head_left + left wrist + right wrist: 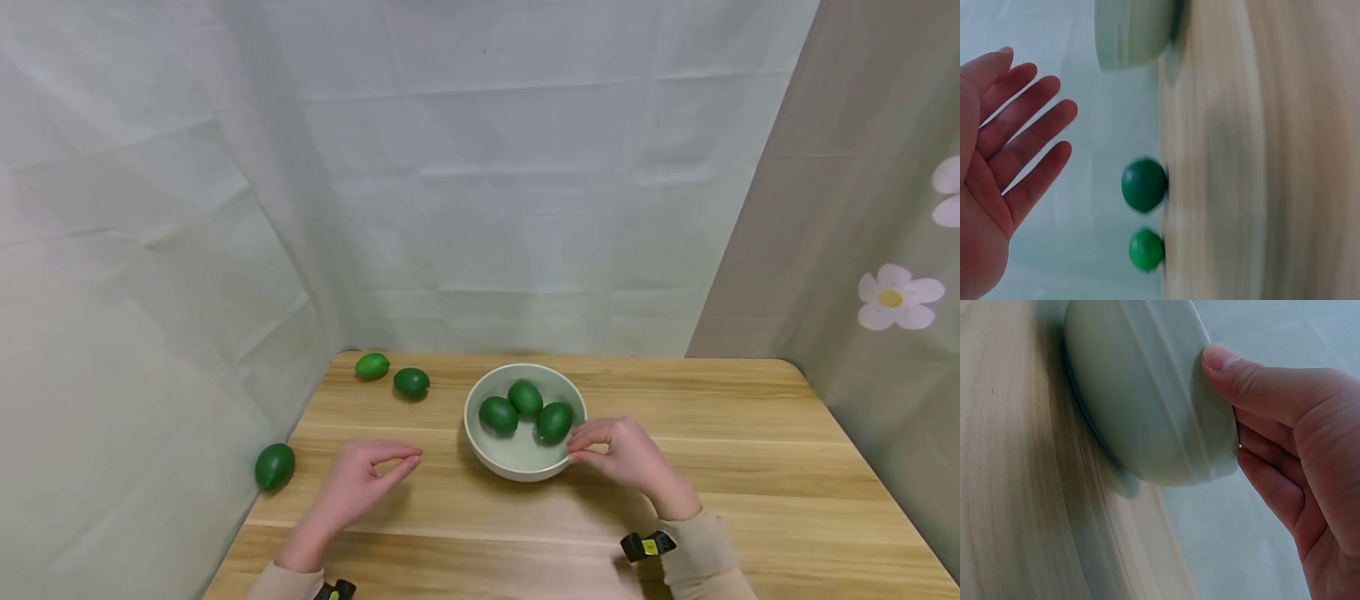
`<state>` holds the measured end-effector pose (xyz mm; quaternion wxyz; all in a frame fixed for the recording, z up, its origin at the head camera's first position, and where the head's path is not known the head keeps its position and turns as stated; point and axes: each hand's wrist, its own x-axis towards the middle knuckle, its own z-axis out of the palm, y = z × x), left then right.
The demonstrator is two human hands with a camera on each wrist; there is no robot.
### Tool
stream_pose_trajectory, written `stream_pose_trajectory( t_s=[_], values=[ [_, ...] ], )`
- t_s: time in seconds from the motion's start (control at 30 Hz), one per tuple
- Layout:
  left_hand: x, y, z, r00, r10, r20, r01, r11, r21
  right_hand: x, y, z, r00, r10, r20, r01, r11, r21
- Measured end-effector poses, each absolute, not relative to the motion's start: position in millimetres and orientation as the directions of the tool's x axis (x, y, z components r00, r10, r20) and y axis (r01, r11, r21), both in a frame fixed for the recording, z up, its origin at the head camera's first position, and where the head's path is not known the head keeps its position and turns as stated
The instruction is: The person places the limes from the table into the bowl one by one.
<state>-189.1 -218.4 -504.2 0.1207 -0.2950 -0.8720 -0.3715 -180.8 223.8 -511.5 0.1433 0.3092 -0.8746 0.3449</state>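
Observation:
A pale green bowl (517, 468) stands on the wooden table with three dark green, lime-like fruits (498, 415) inside. My right hand (618, 454) is at the bowl's right side. In the right wrist view, the thumb and fingers of the right hand (1291, 437) pinch the bowl (1141, 394) at its rim. My left hand (367, 479) hovers over the table left of the bowl, holding nothing. Its fingers are fairly straight and slightly spread in the left wrist view, where the left hand (1010, 144) is palm in sight.
Behind the left hand lie a bright green lime (372, 367) and a dark green fruit (412, 383). Another dark green fruit (274, 467) sits at the table's left edge. Pale curtains (510, 208) hang behind and beside the wooden table (750, 467).

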Motion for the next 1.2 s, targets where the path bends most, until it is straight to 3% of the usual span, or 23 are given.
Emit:
stream_pose_trajectory(
  t_s=[0.27, 0.43, 0.77, 1.2],
  values=[
    [-179.3, -258.5, -501.5, -0.849, 0.349, 0.397, 0.515, 0.718, 0.469, -182.1, 223.3, -510.0, -0.781, -0.439, 0.444, -0.624, 0.581, -0.522],
    [-177.5, -275.7, -497.7, -0.850, 0.281, 0.445, 0.471, 0.783, 0.406, -181.2, 224.5, -510.6, -0.782, -0.432, 0.450, -0.622, 0.587, -0.518],
    [-181.5, -306.7, -499.2, -0.847, 0.109, 0.520, 0.364, 0.831, 0.419, -179.7, 222.9, -513.6, -0.796, -0.425, 0.431, -0.605, 0.579, -0.547],
    [-189.1, -325.5, -505.0, -0.891, 0.086, 0.445, 0.241, 0.922, 0.304, -178.3, 222.7, -512.3, -0.791, -0.420, 0.445, -0.611, 0.576, -0.543]
  ],
)
